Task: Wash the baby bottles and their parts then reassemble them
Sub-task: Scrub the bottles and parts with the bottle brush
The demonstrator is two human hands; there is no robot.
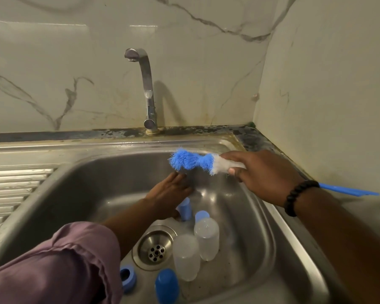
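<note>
My right hand (263,174) grips a blue and white bottle brush (191,161) near its bristles, and the blue handle sticks out behind my wrist. The brush hangs over the sink's far right side. My left hand (170,189) reaches down into the basin with fingers spread and holds nothing. Just below it stands a blue cap (184,208). Two clear bottles (206,240) (186,257) stand upside down beside the drain. A blue ring (127,279) and another blue cap (167,286) lie at the basin's near side.
The steel sink (92,172) has a drain (155,250) in its floor and a ribbed drainboard (11,194) on the left. A chrome tap (146,88) stands behind it with no water running. Marble walls close off the back and the right.
</note>
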